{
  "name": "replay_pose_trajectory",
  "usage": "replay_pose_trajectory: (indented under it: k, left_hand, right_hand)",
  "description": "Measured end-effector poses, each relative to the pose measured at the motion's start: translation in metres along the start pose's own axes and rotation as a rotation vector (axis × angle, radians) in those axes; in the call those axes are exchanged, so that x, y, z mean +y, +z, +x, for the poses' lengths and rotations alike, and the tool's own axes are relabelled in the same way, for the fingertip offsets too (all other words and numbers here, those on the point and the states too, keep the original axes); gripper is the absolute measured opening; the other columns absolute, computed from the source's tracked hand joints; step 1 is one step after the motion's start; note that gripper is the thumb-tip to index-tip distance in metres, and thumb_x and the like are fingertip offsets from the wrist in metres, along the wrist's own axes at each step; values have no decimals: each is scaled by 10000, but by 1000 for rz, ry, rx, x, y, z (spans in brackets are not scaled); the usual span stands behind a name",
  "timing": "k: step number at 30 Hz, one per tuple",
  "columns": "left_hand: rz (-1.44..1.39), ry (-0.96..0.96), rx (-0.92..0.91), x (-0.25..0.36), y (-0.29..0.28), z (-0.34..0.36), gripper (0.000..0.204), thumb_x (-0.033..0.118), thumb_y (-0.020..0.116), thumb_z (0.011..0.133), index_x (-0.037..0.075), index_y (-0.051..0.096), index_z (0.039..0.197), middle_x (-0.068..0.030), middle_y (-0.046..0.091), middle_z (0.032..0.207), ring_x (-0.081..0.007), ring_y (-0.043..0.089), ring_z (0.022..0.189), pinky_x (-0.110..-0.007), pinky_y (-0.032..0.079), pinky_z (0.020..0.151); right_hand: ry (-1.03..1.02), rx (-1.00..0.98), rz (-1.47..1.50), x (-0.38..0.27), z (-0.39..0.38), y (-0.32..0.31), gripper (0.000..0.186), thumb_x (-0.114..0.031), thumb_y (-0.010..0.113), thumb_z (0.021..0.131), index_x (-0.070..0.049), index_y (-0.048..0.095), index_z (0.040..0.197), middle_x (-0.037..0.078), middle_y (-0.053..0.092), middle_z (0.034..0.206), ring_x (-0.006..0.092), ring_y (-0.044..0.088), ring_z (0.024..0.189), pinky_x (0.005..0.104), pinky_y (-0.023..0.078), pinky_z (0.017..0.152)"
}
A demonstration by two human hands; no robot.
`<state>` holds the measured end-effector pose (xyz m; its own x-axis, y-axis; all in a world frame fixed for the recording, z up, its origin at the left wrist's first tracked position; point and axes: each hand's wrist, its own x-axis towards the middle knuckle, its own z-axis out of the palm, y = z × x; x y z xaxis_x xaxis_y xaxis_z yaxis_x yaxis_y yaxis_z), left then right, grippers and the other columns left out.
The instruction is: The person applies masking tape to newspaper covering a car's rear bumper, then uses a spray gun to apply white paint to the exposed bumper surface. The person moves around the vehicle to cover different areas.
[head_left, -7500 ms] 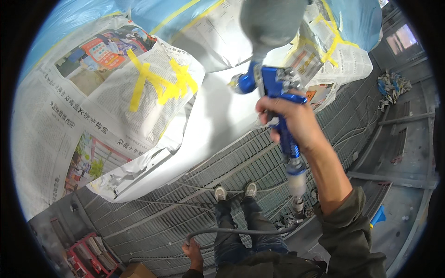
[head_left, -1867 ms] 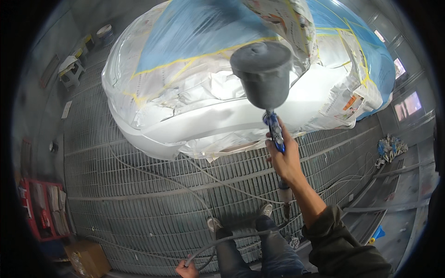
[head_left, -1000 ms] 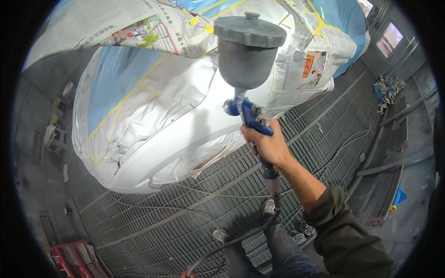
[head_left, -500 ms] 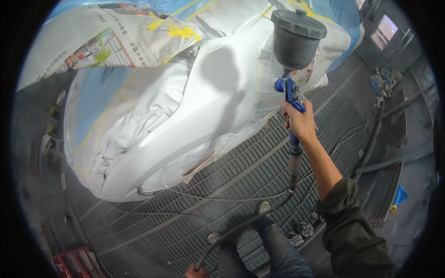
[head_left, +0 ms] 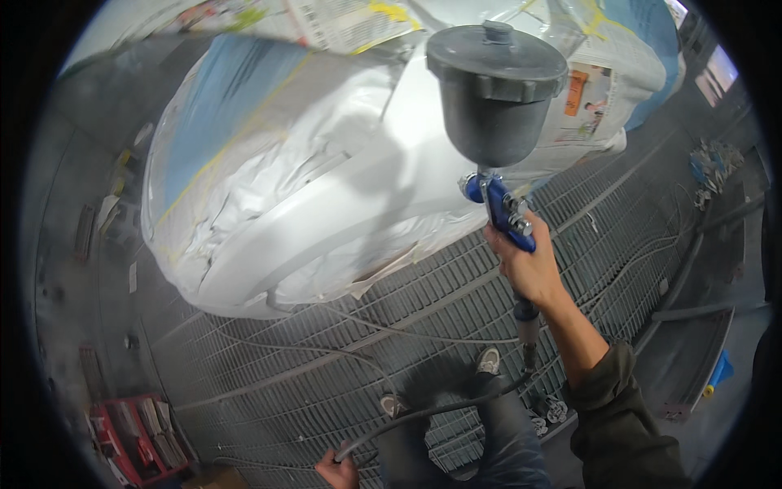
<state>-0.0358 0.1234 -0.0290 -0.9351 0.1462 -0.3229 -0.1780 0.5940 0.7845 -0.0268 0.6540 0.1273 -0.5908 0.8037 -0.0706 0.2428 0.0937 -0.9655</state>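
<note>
My right hand (head_left: 531, 259) is wrapped round the handle of a blue spray gun (head_left: 498, 213), its nozzle toward the car. On top of the gun sits a dark grey paint cup (head_left: 494, 98) with a lid. A dark air hose (head_left: 456, 405) runs from the handle's lower end across my legs to my left hand (head_left: 338, 470), whose fingers close round it at the lower edge. Beyond the gun is a white car fender (head_left: 326, 208) with a wheel arch, surrounded by newspaper (head_left: 603, 98) and plastic masking. The cup covers part of the fender.
Metal floor grating (head_left: 326, 375) lies underfoot, with thin hoses (head_left: 391, 330) across it. A red bin of papers (head_left: 138, 436) stands at lower left. Crumpled masking waste (head_left: 717, 167) lies at far right, near a blue roll (head_left: 720, 371). Balled paper (head_left: 550, 411) lies by my right foot.
The view has shifted, so the car sits further right and higher. The spray gun and cup appear nearer and lower, still in my right hand. More of my left hand on the hose shows.
</note>
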Motion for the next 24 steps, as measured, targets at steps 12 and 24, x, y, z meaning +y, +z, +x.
replay_pose_trajectory:
  k: [12,24]
  left_hand:
    - [221,131,432,-126,-108,-2,314,42,536,888,-104,659,1137,-76,567,687,-173,495,598,-346,417,567]
    - [11,6,497,-206,-147,-12,277,36,573,870,-89,701,1081,-195,689,833,-229,591,752,-398,483,713]
  right_hand:
    - [-315,-317,-32,-30,-85,235,641,-40,591,873,38,383,1474,299,636,1173,418,653,1062,417,508,918]
    - [-382,-704,-157,13,-136,436,665,-45,559,843,32,368,1476,299,649,984,423,665,903,482,520,805]
